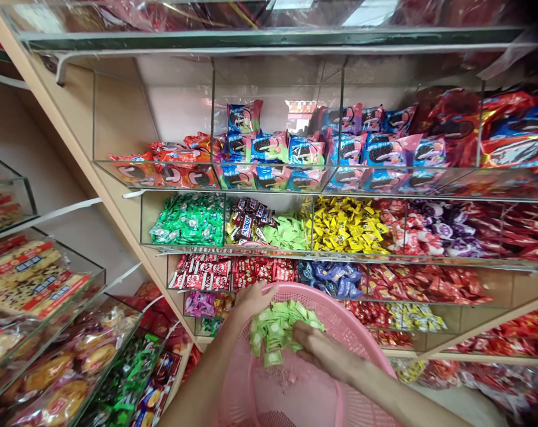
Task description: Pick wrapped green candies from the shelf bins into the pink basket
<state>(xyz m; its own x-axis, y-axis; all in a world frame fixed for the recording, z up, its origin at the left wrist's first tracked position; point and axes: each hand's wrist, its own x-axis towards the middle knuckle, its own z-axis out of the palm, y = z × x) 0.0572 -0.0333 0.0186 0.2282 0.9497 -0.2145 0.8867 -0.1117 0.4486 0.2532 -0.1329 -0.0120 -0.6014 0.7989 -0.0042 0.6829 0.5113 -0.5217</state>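
A pink plastic basket (362, 323) with perforated sides is tilted in front of me, below the shelves. My left hand (256, 298) is closed over its far left rim. Small green-wrapped candies (275, 326) lie in a heap against the far inner wall. My right hand (317, 350) reaches into the basket with curled fingers at the right side of this heap; the fingertips are partly hidden among the candies. More candies in the same green wrapper (290, 232) sit in a shelf compartment beyond, beside dark Snickers bars (246, 222).
Glass-fronted shelves hold yellow-wrapped candies (346, 225), dark green packets (191, 219), blue packets (335, 279) and cookie packs (266, 148) above. A slanted wooden panel (86, 160) and glass bins of packaged breads (32, 279) stand at left. Glass shelf edges (269, 252) run just beyond the basket.
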